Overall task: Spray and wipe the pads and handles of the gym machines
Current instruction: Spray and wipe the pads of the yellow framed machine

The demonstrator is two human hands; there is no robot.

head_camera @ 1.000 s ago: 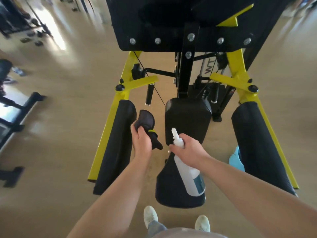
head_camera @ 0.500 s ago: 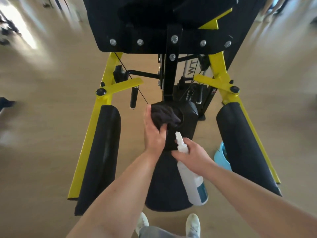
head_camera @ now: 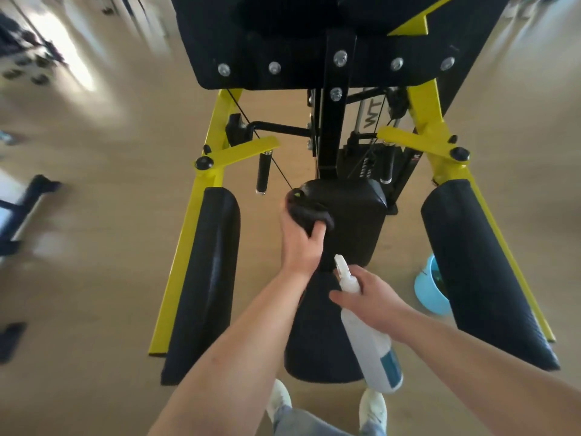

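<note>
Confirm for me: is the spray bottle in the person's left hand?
No, the right hand holds the spray bottle, while the left hand presses a dark cloth against the centre pad.

Single head-worn wide-angle view; looks forward and steeply down along the person's own forearms; shoes [head_camera: 372, 407] at the bottom edge, so nearly plumb there; faces the gym machine [head_camera: 201, 196] square on; centre pad [head_camera: 355, 215] near, the left hand [head_camera: 300, 243] with its cloth [head_camera: 309, 212] reaching it; right hand [head_camera: 374, 297] with spray bottle [head_camera: 371, 350] mid-frame; upper pad [head_camera: 283, 33] cropped by the top edge; floor [head_camera: 94, 247] at the left margin smeared, probably head motion.
</note>
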